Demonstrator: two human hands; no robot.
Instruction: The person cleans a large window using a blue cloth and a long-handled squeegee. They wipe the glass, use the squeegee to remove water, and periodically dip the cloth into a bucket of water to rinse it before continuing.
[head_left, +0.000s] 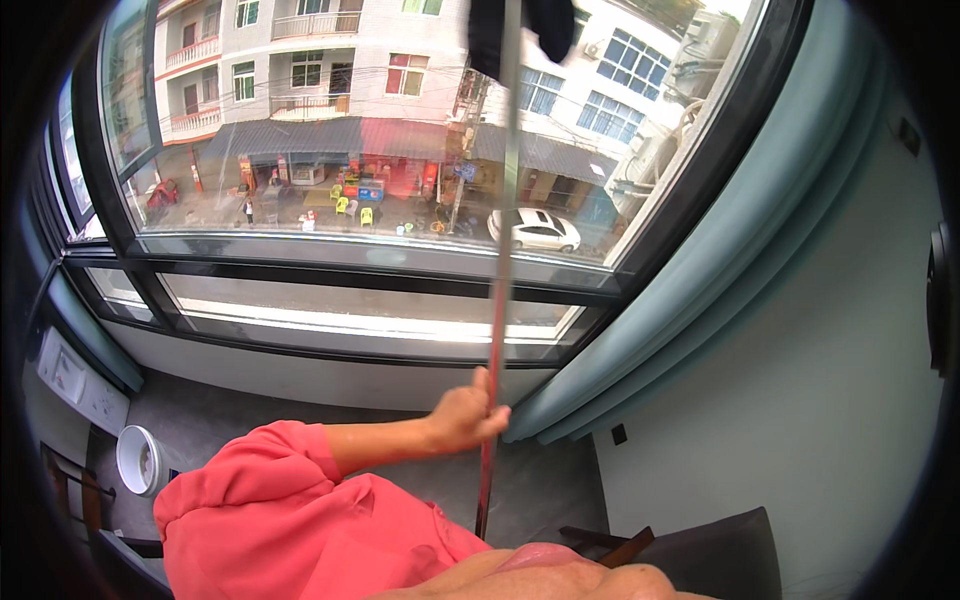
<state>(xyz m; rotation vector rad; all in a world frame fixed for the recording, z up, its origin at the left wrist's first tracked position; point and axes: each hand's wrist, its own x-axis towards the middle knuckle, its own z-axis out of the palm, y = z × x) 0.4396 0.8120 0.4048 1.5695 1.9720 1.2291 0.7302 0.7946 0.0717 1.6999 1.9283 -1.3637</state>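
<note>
My left hand is closed around a long metal pole with a reddish lower part. The pole runs nearly upright through the picture, in front of a large black-framed window. Near its top, black cloth shows on both sides of it, against the upper glass; how it is attached is cut off by the picture's edge. The pole's lower end passes down beside my red sleeve and clothing. My right hand is out of view.
Blue-green curtains hang at the right side of the window. A white bucket stands on the grey floor at the left. A dark chair is at the lower right, and part of another chair shows at the lower left.
</note>
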